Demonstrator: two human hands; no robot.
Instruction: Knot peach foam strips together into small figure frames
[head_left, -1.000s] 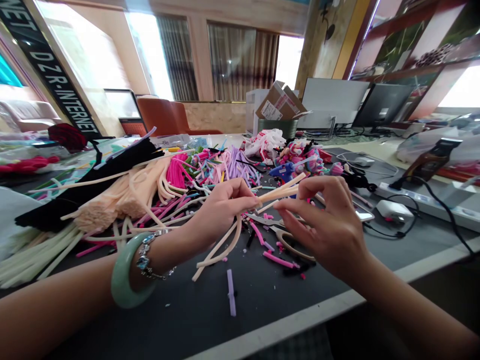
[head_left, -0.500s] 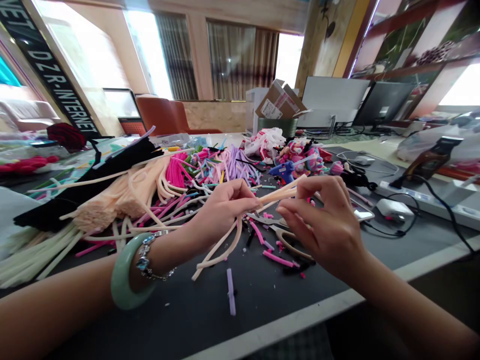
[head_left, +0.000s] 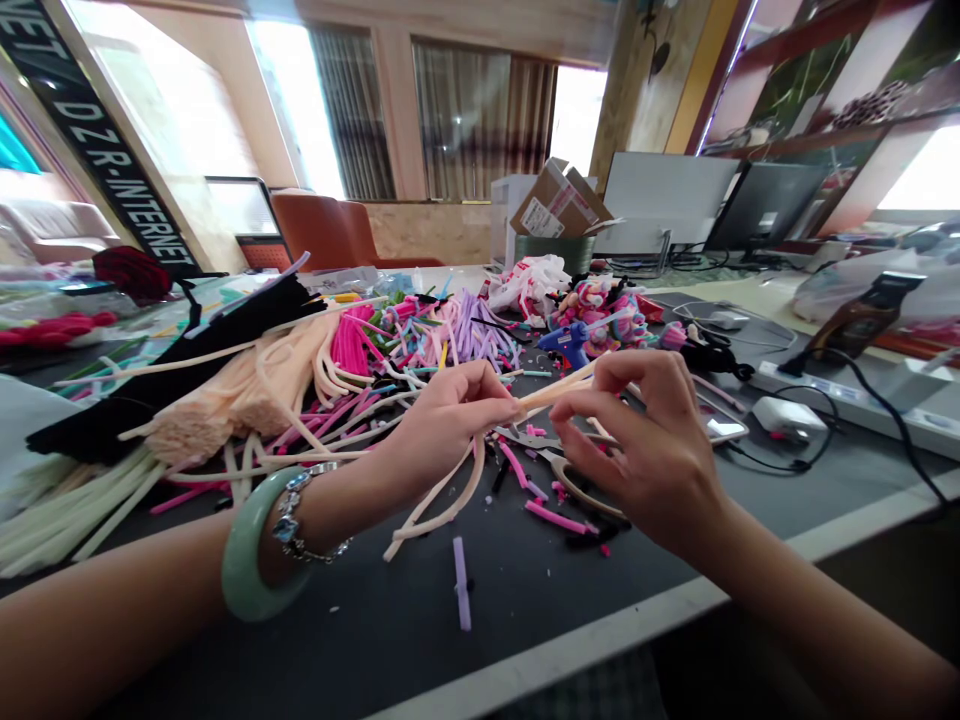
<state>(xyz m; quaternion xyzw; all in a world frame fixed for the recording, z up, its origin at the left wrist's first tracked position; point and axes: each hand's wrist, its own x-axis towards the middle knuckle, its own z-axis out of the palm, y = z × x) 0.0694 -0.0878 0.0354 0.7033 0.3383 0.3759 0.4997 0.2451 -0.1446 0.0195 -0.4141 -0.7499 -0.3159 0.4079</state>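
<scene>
Pinching a bundle of peach strips (head_left: 551,392) at table centre: left hand (head_left: 450,415) closed on them, loose ends drooping toward 7 o'clock. Right hand (head_left: 645,450) at 3 o'clock of the left, fingertips (head_left: 574,405) closed on the bundle's far end. Scissors (head_left: 559,465) lie beneath on the table (head_left: 525,610). Blue glue gun (head_left: 574,340) at 12 o'clock. Purple scrap (head_left: 461,585) at 6 o'clock.
</scene>
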